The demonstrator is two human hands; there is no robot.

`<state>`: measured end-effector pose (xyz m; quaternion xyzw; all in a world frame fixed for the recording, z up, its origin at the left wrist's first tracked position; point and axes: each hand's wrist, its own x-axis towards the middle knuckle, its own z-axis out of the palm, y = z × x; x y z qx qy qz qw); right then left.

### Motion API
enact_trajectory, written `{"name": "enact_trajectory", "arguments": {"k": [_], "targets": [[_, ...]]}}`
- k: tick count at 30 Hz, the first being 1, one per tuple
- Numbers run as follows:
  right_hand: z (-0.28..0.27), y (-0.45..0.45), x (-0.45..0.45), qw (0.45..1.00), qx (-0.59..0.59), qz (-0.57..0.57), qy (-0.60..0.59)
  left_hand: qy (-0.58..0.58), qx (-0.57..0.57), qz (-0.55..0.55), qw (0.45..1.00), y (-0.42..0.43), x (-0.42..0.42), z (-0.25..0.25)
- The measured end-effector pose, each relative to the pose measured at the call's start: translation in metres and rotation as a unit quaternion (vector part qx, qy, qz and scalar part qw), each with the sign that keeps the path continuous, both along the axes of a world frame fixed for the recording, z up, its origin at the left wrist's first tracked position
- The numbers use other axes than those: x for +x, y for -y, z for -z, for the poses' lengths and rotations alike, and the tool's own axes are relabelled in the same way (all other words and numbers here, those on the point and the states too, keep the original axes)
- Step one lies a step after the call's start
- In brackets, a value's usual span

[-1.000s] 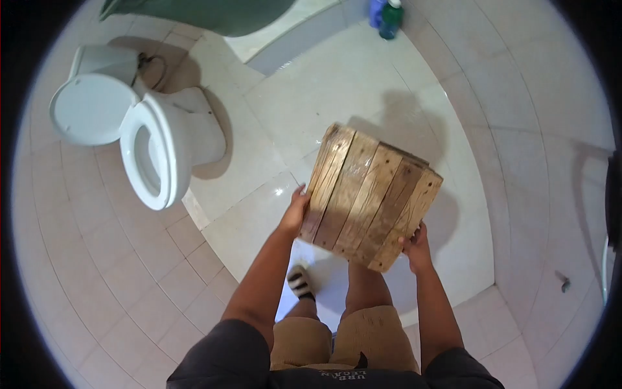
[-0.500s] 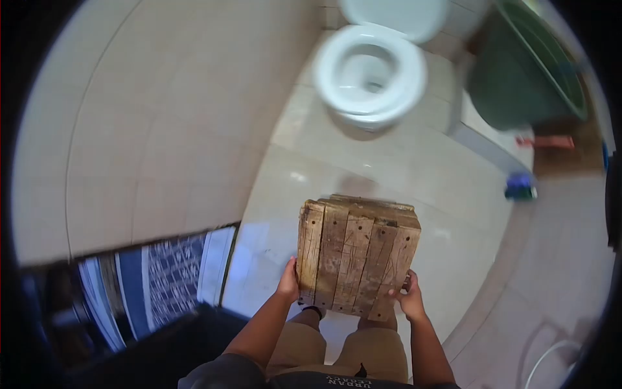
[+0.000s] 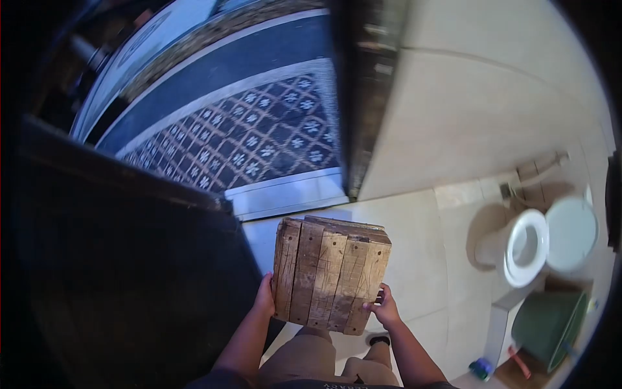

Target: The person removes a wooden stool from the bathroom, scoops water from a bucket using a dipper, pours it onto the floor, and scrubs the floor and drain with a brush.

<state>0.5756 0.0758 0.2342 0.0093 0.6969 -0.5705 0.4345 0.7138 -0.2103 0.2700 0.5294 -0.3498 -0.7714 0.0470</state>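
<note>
A box-shaped block of worn wooden planks (image 3: 330, 275), with dark nail heads along its ends, is held in front of my legs. My left hand (image 3: 264, 297) grips its left side near the lower corner, fingers partly hidden behind the edge. On the opposite side my right hand (image 3: 386, 307) is closed round the lower right edge, thumb on the top planks. The underside of the wooden block is hidden from me.
Ahead lies a doorway with a white sill (image 3: 291, 193) and a dark patterned mat (image 3: 253, 139) beyond. A dark door (image 3: 129, 259) stands at left. To the right are a toilet (image 3: 521, 249), a green bin (image 3: 547, 324) and a red-handled item (image 3: 518, 363).
My view has turned left from the toilet to the doorway. The wooden block has turned along with me, still held in both hands.
</note>
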Motion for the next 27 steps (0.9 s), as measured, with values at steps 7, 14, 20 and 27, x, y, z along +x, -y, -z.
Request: {"name": "enact_trajectory", "arguments": {"k": [7,14,20,27], "targets": [[-0.083,-0.009,-0.016,0.992,-0.017,-0.117,-0.041,-0.021,-0.013,-0.155,0.988,-0.060,0.055,-0.103],[-0.119,0.093,-0.026,0.985,-0.027,-0.162,-0.058,-0.042,-0.034,-0.196,0.979,0.003,0.065,-0.164],[-0.081,0.197,-0.077,0.997,-0.048,-0.056,-0.002,-0.108,-0.051,-0.208,0.971,0.075,0.023,-0.116],[0.036,0.328,-0.228,0.993,0.031,0.061,-0.092,-0.109,-0.118,-0.162,0.974,0.176,-0.142,-0.027]]}}
